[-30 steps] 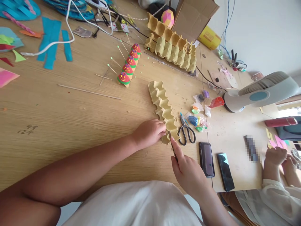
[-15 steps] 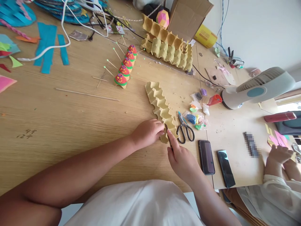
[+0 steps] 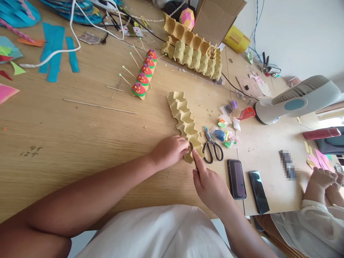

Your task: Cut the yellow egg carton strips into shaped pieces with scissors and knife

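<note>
A strip of yellow egg carton [image 3: 182, 111] lies on the wooden table, its near end between my hands. My left hand [image 3: 170, 150] is closed on the strip's left edge, fingertips curled over it. In my right hand [image 3: 211, 182] is a dark, narrow knife [image 3: 191, 146]; the index finger lies along its back and the blade touches the carton near the left fingertips. Most of the handle is hidden in my palm. Black-handled scissors [image 3: 211, 145] lie partly open just right of the strip.
Painted egg-cup caterpillar [image 3: 143, 75] with pins stands beyond. More egg carton [image 3: 193, 53] lies at the back. Bags of coloured clay [image 3: 220, 134], two phones [image 3: 236, 179] and a white fan [image 3: 298, 102] are on the right. A thin stick [image 3: 99, 106] lies left. Another person's hands [image 3: 322, 179] are far right.
Both hands keep nearly the same pose on the carton and knife. The view has shifted very slightly. At the far right the other person's hands have moved a little.
</note>
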A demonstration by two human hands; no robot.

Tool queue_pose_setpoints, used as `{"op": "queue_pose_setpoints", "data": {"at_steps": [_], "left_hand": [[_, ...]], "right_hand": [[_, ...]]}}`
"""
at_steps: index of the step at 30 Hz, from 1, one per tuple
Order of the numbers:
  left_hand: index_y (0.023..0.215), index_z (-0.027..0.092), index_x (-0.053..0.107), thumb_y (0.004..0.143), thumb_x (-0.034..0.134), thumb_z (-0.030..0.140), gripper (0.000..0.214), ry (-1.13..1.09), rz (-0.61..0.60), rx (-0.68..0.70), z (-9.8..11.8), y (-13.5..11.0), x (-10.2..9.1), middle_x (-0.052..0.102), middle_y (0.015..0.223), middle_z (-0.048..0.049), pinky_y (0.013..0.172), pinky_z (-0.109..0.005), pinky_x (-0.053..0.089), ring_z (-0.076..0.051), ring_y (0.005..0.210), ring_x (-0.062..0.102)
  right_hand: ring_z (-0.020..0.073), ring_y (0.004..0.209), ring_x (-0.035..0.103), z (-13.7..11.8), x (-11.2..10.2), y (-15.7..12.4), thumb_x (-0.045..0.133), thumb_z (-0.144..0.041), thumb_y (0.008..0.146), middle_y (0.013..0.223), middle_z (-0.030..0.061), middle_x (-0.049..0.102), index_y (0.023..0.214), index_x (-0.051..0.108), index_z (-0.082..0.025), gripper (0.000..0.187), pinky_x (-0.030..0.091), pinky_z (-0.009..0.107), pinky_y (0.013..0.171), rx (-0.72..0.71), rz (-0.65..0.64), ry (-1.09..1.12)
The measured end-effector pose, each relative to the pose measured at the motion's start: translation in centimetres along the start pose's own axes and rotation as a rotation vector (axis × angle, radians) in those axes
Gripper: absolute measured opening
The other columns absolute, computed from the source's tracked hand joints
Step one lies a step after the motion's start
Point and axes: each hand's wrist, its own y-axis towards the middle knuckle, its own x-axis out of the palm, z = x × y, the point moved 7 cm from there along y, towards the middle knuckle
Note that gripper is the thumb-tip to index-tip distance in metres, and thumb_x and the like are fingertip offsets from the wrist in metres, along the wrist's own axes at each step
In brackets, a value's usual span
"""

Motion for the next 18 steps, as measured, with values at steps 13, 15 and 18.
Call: {"op": "queue_pose_setpoints", "data": {"at_steps": [13, 15, 18], "left_hand": [[0.076, 0.017, 0.058, 0.093, 0.061, 0.018, 0.017, 0.025, -0.010, 0.000, 0.1, 0.0, 0.1, 0.065, 0.079, -0.0030, 0.071, -0.030, 0.040, -0.019, 0.080, 0.058], [0.076, 0.017, 0.058, 0.092, 0.062, 0.018, 0.016, 0.020, -0.025, 0.005, 0.1, 0.0, 0.2, 0.066, 0.079, -0.0032, 0.071, -0.030, 0.040, -0.019, 0.081, 0.058], [0.076, 0.018, 0.058, 0.094, 0.060, 0.019, 0.017, 0.006, -0.013, 0.010, 0.1, 0.0, 0.1, 0.065, 0.079, -0.0031, 0.071, -0.030, 0.041, -0.019, 0.080, 0.058]], "right_hand": [[0.0233, 0.070, 0.070, 0.2, 0.2, -0.7, 0.029, -0.025, 0.102, 0.088, 0.0043, 0.077, 0.163, 0.009, -0.020, 0.064, 0.037, 0.029, 0.056, -0.004, -0.012, -0.004], [0.0229, 0.069, 0.070, 0.2, 0.3, -0.9, 0.028, -0.025, 0.102, 0.087, 0.0042, 0.077, 0.162, 0.010, -0.020, 0.063, 0.037, 0.028, 0.055, -0.003, -0.023, -0.008], [0.0238, 0.070, 0.070, 0.1, 0.1, -0.1, 0.029, -0.025, 0.102, 0.086, 0.0052, 0.077, 0.162, 0.012, -0.018, 0.063, 0.038, 0.029, 0.056, -0.003, 0.008, -0.032]]}}
